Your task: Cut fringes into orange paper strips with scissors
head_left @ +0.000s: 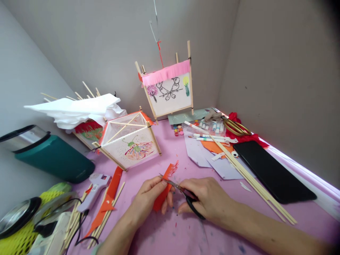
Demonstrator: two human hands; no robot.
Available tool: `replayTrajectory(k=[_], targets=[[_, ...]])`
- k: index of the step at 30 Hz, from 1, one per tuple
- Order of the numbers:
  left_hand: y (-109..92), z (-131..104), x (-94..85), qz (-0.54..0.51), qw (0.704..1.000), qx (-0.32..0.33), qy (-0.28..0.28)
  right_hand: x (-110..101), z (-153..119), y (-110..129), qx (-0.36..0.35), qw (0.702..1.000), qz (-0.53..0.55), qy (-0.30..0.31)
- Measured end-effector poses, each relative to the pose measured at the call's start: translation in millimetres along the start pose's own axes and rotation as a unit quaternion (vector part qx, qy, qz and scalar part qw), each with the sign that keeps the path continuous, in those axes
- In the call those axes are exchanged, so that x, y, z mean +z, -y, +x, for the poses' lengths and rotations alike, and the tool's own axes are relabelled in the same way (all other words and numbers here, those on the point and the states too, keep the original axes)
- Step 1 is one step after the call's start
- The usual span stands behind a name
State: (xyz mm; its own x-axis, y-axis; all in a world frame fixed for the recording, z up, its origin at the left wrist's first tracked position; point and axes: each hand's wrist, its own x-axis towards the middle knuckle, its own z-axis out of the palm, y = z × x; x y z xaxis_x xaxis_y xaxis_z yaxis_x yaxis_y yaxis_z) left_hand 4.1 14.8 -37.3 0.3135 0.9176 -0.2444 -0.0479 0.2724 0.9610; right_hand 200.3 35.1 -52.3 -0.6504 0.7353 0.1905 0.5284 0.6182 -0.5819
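My left hand [152,194] pinches a strip of red-orange paper [159,200] near the front middle of the table. The strip's upper end is cut into thin fringes that curl to the right. Black-handled scissors [195,205] are gripped in my right hand [208,198], their blades lying across the strip beside my left thumb. Just beyond my hands stands a stick-framed paper lantern [138,153] with a butterfly-like drawing. A second lantern [172,94], with two drawn birds and a pink fringe, hangs from a red cord behind it.
A teal tumbler [55,156], a lilac glue gun [94,191], cables, thin sticks and a red-orange paper strip [107,203] lie left. To the right are a black phone [273,170], long sticks [247,175], markers, paper sheets and gold-handled scissors [237,127]. Grey walls stand behind.
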Motion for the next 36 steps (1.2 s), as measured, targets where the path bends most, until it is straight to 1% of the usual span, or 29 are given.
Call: replayTrajectory(k=[12, 18, 25, 30, 36], targets=[[-2.1, -2.6, -0.3, -0.006, 1.0, -0.016, -0.008, 4.1, 0.0, -4.1, -0.018, 1.0, -0.009, -0.019], [-1.8, -3.0, -1.6, -0.019, 1.0, -0.019, 0.004, 3.7, 0.0, -5.6, -0.031, 0.999, -0.031, -0.026], [-0.8, -2.4, -2.7, -0.016, 1.0, -0.021, 0.015, 2.3, 0.0, -5.4, -0.032, 0.999, -0.023, -0.021], [-2.7, -0.8, -0.7, 0.006, 1.0, -0.003, -0.006, -1.0, -0.6, -3.5, -0.001, 1.0, -0.009, -0.013], [-3.7, 0.1, -2.1, 0.023, 0.999, 0.028, -0.024, -5.0, -2.7, -1.5, 0.004, 1.0, -0.009, -0.006]])
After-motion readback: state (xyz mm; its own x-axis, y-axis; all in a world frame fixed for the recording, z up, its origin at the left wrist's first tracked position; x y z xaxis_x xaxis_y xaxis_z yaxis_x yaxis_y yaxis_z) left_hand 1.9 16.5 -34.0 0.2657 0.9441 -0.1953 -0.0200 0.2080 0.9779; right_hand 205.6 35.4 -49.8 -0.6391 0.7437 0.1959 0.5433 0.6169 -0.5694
